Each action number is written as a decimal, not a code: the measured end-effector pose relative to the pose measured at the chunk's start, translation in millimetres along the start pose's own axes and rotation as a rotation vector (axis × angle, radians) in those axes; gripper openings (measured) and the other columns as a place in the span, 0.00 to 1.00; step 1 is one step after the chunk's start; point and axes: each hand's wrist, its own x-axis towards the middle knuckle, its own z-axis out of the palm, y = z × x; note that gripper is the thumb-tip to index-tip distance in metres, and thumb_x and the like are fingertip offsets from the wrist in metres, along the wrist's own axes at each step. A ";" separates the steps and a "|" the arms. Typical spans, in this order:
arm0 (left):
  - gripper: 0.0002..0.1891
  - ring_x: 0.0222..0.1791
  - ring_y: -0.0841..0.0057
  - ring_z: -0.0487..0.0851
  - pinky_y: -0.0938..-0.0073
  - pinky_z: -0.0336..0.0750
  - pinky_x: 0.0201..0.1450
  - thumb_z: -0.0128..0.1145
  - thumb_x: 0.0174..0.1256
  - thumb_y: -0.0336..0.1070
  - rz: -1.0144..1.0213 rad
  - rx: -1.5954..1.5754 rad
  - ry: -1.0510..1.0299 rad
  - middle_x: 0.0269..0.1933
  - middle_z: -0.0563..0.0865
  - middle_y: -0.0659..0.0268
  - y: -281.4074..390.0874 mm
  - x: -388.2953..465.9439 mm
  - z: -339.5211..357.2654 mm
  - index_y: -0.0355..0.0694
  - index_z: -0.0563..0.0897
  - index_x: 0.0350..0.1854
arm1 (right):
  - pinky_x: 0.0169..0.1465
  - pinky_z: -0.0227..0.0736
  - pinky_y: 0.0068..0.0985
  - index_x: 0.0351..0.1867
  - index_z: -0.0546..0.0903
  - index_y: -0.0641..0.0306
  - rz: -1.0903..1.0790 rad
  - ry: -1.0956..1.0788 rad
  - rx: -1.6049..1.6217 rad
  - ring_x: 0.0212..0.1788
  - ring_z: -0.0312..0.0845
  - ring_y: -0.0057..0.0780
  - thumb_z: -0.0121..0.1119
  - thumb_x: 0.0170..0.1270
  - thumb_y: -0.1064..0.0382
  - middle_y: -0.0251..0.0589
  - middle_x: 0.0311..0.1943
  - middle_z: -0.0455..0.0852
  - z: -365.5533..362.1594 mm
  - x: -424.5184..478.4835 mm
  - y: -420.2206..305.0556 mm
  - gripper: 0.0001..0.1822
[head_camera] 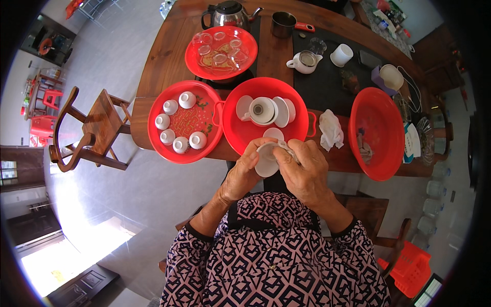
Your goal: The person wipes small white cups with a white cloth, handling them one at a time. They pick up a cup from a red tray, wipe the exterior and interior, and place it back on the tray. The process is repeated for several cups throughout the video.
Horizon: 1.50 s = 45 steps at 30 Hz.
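Observation:
A white cup [266,163] is tilted between both hands, over the near edge of the middle red basin [239,136]. My left hand [243,170] grips its left side. My right hand [307,167] has its fingers at the cup's rim, pinching what looks like a white cloth or tissue [285,146], mostly hidden by the fingers. White cups and bowls [282,111] lie in the middle basin. Several small white cups [187,99] stand upside down around the red patterned tray [180,153] on the left.
Glass cups [219,57] rest on a red plate [190,63] at the back, beside a steel kettle [229,17]. A white teapot [305,62], a saucepan [284,25], crumpled white tissue [331,130] and a large red basin [383,153] holding a cloth are on the wooden table. A wooden chair [101,126] stands left.

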 end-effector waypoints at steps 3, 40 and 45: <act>0.33 0.60 0.75 0.69 0.69 0.64 0.63 0.51 0.66 0.58 0.011 0.003 -0.017 0.59 0.70 0.66 0.1 0.4 0.4 0.43 0.62 0.65 | 0.29 0.70 0.26 0.38 0.81 0.63 -0.009 -0.046 -0.024 0.29 0.70 0.30 0.65 0.41 0.70 0.35 0.31 0.73 0.5 -0.1 -4.4 0.17; 0.29 0.61 0.75 0.68 0.70 0.62 0.64 0.48 0.70 0.55 0.062 -0.086 -0.065 0.58 0.70 0.66 -7.9 2.5 -0.6 0.44 0.61 0.66 | 0.33 0.73 0.30 0.36 0.81 0.63 0.120 -0.099 0.050 0.32 0.73 0.34 0.65 0.44 0.71 0.35 0.33 0.77 5.6 5.1 -15.8 0.13; 0.30 0.60 0.76 0.69 0.70 0.61 0.64 0.49 0.69 0.55 0.050 -0.049 -0.052 0.58 0.70 0.67 -11.3 0.4 -4.2 0.43 0.61 0.66 | 0.33 0.73 0.29 0.35 0.81 0.63 0.169 -0.197 0.133 0.32 0.73 0.34 0.64 0.45 0.70 0.35 0.31 0.76 2.4 0.2 -17.1 0.12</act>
